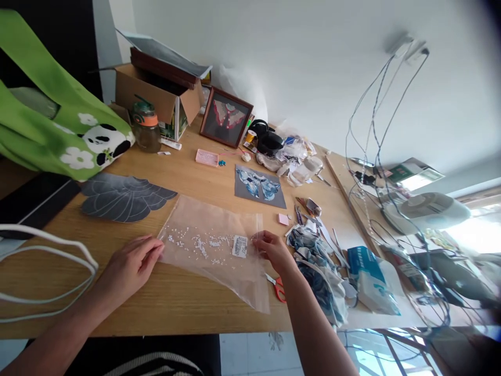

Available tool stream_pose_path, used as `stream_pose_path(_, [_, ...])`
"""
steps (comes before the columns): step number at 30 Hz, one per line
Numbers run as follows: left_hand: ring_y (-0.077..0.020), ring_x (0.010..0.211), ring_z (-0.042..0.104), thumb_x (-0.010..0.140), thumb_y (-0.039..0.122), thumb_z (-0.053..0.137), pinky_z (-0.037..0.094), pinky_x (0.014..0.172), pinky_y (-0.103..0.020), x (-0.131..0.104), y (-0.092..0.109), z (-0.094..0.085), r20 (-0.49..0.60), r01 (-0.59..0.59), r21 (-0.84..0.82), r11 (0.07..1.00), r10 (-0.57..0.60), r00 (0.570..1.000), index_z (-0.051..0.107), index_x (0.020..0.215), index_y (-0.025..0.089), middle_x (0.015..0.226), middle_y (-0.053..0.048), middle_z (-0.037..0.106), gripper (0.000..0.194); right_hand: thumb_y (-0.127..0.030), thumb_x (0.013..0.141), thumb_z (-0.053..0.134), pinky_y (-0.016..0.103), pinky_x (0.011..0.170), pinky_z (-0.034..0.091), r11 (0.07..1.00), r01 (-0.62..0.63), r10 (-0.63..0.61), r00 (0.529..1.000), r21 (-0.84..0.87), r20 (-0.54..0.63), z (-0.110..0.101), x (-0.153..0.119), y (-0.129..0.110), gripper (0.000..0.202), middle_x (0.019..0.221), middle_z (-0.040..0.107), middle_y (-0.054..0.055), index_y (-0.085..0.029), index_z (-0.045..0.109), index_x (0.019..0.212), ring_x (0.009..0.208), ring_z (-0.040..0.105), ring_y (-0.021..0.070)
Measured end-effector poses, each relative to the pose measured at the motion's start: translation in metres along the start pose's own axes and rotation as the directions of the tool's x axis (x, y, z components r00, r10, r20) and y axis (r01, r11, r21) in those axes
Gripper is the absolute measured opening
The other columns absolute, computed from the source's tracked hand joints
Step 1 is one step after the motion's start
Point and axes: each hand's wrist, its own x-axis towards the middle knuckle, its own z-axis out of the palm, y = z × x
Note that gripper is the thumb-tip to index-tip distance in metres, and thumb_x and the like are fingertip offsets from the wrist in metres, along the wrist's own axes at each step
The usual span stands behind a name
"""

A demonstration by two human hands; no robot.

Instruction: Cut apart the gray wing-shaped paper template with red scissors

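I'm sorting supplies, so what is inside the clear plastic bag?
Many small white pieces lie scattered in the clear plastic bag. A printed label covers a patch near the right hand; whatever lies beneath it cannot be seen.

Plastic bag (227,274) as datum, front of the surface (188,318), wall side = behind. Beads (201,246) in it, label (239,246) toward its right end. Left hand (127,263) at its left end, right hand (274,250) at its right edge. Behind-left of bag: cut sheet (125,197) near; bottle (146,134) and cardboard box (146,83) farther back; tote (70,136) farther left. Behind: small tray (207,165), then framed piece (227,117). Behind-right: butterfly piece (260,187). Right of bag: scissors (279,290) near, then fabric pile (313,256), then tissue pack (370,277).
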Motion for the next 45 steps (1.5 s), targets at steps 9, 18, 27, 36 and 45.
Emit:
stream_pose_path(9, [-0.0184, 0.075, 0.069, 0.095, 0.033, 0.042, 0.052, 0.078, -0.03, 0.004, 0.009, -0.005, 0.05, 0.076, -0.052, 0.996, -0.073, 0.996, 0.066, 0.095, 0.024, 0.079, -0.002, 0.071, 0.025, -0.028, 0.046, 0.087, 0.025, 0.055, 0.049, 0.99, 0.037, -0.043, 0.998, 0.133, 0.047, -0.001, -0.007, 0.012, 0.04, 0.073, 0.072, 0.001, -0.018, 0.064, 0.076, 0.059, 0.064, 0.0147])
stream_pose_path(18, [-0.0171, 0.074, 0.067, 0.095, 0.035, 0.044, 0.05, 0.071, -0.027, 0.005, 0.01, -0.006, 0.082, 0.094, -0.027, 0.995, -0.092, 0.992, 0.063, 0.086, 0.023, 0.08, -0.002, 0.071, 0.025, -0.035, 0.051, 0.087, 0.027, 0.059, 0.05, 0.981, 0.124, -0.126, 0.992, 0.151, 0.004, 0.003, -0.013, 0.02, 0.034, 0.081, 0.074, 0.004, -0.019, 0.066, 0.072, 0.062, 0.064, 0.016])
stream_pose_path(27, [-0.0206, 0.091, 0.071, 0.093, 0.04, 0.045, 0.055, 0.072, -0.026, 0.013, 0.007, -0.006, 0.075, 0.098, -0.074, 0.992, -0.092, 0.993, 0.064, 0.084, 0.023, 0.105, -0.006, 0.073, 0.027, -0.036, 0.059, 0.081, 0.028, 0.063, 0.048, 0.968, 0.232, -0.232, 0.973, 0.096, -0.003, 0.001, -0.016, 0.028, 0.021, 0.072, 0.071, 0.002, -0.021, 0.072, 0.071, 0.06, 0.058, 0.0152])
stream_pose_path(36, [-0.0293, 0.116, 0.059, 0.088, 0.042, 0.053, 0.057, 0.071, -0.03, 0.022, -0.004, -0.001, 0.081, 0.121, -0.101, 0.987, -0.113, 0.99, 0.071, 0.077, 0.021, 0.129, -0.015, 0.06, 0.029, -0.033, 0.067, 0.075, 0.029, 0.07, 0.047, 0.946, 0.319, -0.322, 0.945, 0.052, 0.053, -0.006, -0.012, 0.035, 0.011, 0.07, 0.068, 0.002, -0.022, 0.073, 0.067, 0.065, 0.058, 0.0173])
stream_pose_path(45, [-0.0095, 0.059, 0.058, 0.087, 0.041, 0.053, 0.052, 0.059, -0.028, 0.027, -0.002, -0.002, 0.226, 0.253, -0.251, 0.934, -0.197, 0.954, 0.07, 0.076, 0.02, 0.14, -0.013, 0.054, 0.029, -0.044, 0.073, 0.076, 0.03, 0.072, 0.047, 0.93, 0.365, -0.358, 0.927, -0.047, 0.113, -0.011, -0.015, 0.033, 0.025, 0.073, 0.072, 0.005, -0.021, 0.072, 0.066, 0.073, 0.063, 0.021])
